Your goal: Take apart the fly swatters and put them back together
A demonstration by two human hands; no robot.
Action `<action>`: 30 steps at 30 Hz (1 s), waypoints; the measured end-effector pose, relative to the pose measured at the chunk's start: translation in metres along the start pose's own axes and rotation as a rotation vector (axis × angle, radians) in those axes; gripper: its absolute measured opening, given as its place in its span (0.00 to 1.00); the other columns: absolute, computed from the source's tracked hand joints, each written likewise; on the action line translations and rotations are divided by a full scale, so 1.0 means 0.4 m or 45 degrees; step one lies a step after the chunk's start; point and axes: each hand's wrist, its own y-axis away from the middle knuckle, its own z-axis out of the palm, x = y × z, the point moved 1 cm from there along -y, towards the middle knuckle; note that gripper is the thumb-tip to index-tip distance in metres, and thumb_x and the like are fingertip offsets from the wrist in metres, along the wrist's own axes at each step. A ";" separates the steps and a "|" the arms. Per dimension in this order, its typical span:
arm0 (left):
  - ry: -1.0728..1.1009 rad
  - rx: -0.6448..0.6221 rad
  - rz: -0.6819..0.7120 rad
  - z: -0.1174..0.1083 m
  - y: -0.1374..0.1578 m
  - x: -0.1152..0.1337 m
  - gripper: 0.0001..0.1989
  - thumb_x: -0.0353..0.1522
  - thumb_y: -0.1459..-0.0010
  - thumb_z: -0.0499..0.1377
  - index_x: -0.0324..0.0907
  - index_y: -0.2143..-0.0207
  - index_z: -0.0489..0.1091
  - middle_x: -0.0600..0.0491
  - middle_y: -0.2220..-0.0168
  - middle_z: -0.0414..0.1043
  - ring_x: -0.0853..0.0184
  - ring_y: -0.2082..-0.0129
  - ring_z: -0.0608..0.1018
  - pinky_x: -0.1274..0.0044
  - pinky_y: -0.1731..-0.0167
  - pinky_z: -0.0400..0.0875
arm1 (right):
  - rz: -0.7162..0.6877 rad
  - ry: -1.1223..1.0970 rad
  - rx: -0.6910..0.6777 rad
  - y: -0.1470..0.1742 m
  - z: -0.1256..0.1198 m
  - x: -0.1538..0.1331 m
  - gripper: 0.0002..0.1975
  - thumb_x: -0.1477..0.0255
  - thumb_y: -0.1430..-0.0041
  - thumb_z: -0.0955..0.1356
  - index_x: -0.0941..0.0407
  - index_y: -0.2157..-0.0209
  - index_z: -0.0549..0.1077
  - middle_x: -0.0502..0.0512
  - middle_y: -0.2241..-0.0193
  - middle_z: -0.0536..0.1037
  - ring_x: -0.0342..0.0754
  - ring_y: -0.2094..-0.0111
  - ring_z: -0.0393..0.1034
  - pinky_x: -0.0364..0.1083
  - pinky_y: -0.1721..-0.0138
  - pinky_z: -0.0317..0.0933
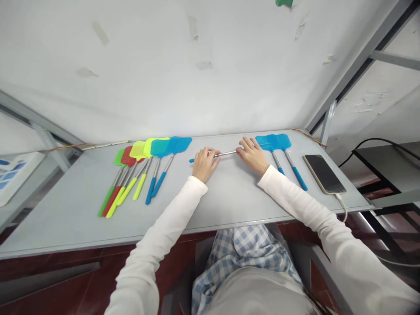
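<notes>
My left hand (pixel 204 164) is closed around the blue handle of a fly swatter, whose thin metal rod (pixel 226 153) points right, toward my other hand. At the rod's far end, my right hand (pixel 252 154) has its thumb and fingers on the metal. That swatter's head cannot be made out; it is hidden by or beyond my right hand. Just right of that hand lie two blue fly swatters (pixel 282 141), heads overlapping and handles toward me. To the left, several more swatters lie in an overlapping row: green (pixel 118 156), red (pixel 126 157), yellow (pixel 138 149) and blue (pixel 180 144).
A smartphone (pixel 324 173) with a white charging cable (pixel 342 204) lies at the table's right end. The grey table (pixel 78 197) backs onto a white wall (pixel 210 96). Metal frame bars (pixel 328 118) stand at both sides, and thin wires (pixel 308 136) run along the back edge.
</notes>
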 end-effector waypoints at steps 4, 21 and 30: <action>-0.003 0.002 0.062 0.011 0.015 0.010 0.16 0.35 0.33 0.45 0.41 0.53 0.69 0.46 0.58 0.73 0.61 0.59 0.73 0.70 0.59 0.60 | -0.003 0.013 0.002 0.006 0.004 0.001 0.15 0.70 0.32 0.58 0.58 0.60 0.74 0.60 0.59 0.76 0.53 0.50 0.63 0.52 0.47 0.46; -0.059 -0.172 0.151 0.046 -0.013 0.078 0.23 0.39 0.32 0.39 0.44 0.46 0.67 0.44 0.59 0.73 0.61 0.60 0.73 0.70 0.62 0.61 | 0.117 -0.059 0.111 0.037 -0.001 -0.002 0.14 0.67 0.32 0.59 0.51 0.59 0.75 0.55 0.64 0.77 0.50 0.62 0.62 0.51 0.55 0.45; -0.014 -0.170 0.128 0.041 -0.002 0.087 0.21 0.37 0.32 0.40 0.42 0.49 0.68 0.45 0.59 0.73 0.62 0.61 0.73 0.70 0.62 0.61 | 0.131 -0.081 0.135 0.041 -0.003 -0.016 0.14 0.67 0.33 0.59 0.52 0.61 0.76 0.55 0.65 0.77 0.51 0.62 0.61 0.51 0.54 0.46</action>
